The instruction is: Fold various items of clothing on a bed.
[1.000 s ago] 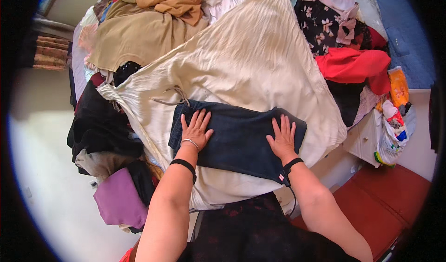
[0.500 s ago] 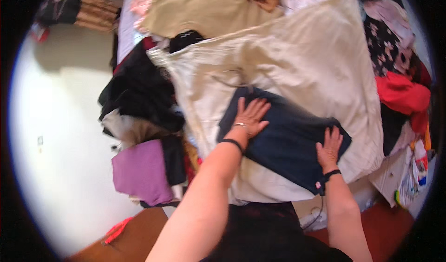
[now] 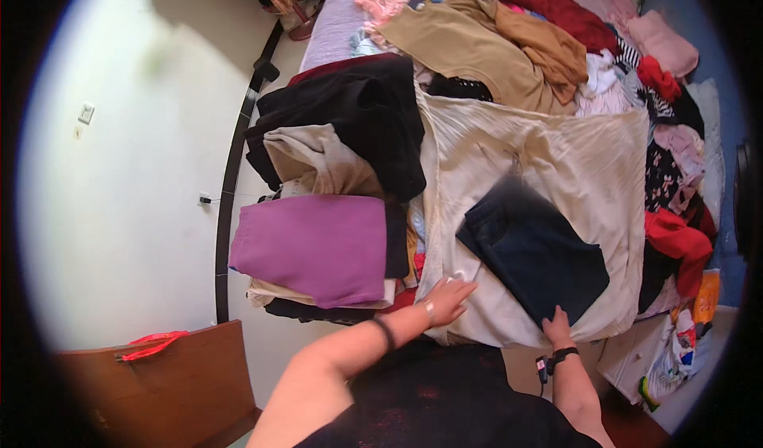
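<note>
A pair of dark blue jeans [image 3: 548,249], folded into a compact shape, lies slantwise on a cream satiny cloth [image 3: 620,162]. My right hand [image 3: 558,326] is at the near edge of the jeans, its fingers closed on the fabric there. My left hand [image 3: 450,299] is off the jeans to their left. Its fingers are stretched out over the near part of the cream cloth, with nothing in them.
At left stands a clothes stack with folded purple trousers [image 3: 314,245] on top, beside black garments [image 3: 350,122]. Tan trousers [image 3: 477,50] and mixed clothes lie beyond the cloth. A red garment [image 3: 679,245] hangs at right. A brown wooden board [image 3: 175,384] stands lower left.
Both hands lay flat on the jeans before. My left hand has come off them toward me, and my right hand has moved to their near edge. The view has shifted, showing more at left.
</note>
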The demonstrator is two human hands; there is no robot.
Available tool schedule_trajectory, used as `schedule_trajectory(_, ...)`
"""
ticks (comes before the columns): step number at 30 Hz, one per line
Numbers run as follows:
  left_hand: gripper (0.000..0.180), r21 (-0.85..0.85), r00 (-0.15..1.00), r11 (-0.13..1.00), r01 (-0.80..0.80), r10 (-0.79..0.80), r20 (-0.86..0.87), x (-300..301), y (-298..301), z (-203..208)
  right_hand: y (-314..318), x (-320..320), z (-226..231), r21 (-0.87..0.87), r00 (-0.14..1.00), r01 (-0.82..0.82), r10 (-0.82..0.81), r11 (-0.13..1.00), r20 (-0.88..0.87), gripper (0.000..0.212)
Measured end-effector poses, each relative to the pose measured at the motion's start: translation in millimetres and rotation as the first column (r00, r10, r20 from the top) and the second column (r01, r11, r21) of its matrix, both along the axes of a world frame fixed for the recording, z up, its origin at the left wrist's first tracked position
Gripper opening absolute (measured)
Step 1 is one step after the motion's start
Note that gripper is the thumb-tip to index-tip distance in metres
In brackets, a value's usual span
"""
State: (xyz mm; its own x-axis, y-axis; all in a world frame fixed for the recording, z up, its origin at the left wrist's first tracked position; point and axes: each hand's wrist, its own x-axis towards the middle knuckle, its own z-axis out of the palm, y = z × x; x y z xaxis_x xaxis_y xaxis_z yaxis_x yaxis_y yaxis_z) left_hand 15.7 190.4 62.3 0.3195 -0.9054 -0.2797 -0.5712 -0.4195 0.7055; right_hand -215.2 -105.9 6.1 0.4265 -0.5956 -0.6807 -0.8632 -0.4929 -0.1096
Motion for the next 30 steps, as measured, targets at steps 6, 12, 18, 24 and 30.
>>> schedule_trajectory(6, 0.043, -0.041, 0.937, 0.973, -0.226, 0.205, -0.284, -22.0, 164.6, 64.9, 153.2, 184.5, 82.1, 0.396, 0.749, -0.452, 0.099, 0.8, 0.655, 0.039)
schedule_trajectory(12, 0.034, -0.029, 0.797, 0.822, -0.568, 0.541, -0.269, -15.9, 247.0, 85.7, 290.4, 312.9, 116.9, 0.679, 0.851, -0.379, -0.051, 0.628, 0.522, 0.039)
schedule_trajectory(18, 0.033, -0.062, 0.609, 0.692, -0.719, 0.585, -0.535, -15.0, 275.9, 93.3, 329.3, 322.3, 145.6, 0.957, 0.895, 0.095, -0.444, 0.272, 0.037, 0.033)
schedule_trajectory(24, 0.04, -0.117, 0.524, 0.785, -0.608, 0.287, -0.802, -7.0, 257.4, 73.5, 368.0, 326.5, 226.4, 0.906, 0.789, -0.304, -0.455, 0.295, 0.413, 0.036)
schedule_trajectory(30, 0.05, -0.004, 0.004, 0.611, -0.791, -0.001, -1.0, 36.9, 205.4, 71.0, 317.2, 286.6, 336.4, 0.886, 0.712, -0.464, -0.592, 0.005, 0.377, 0.05)
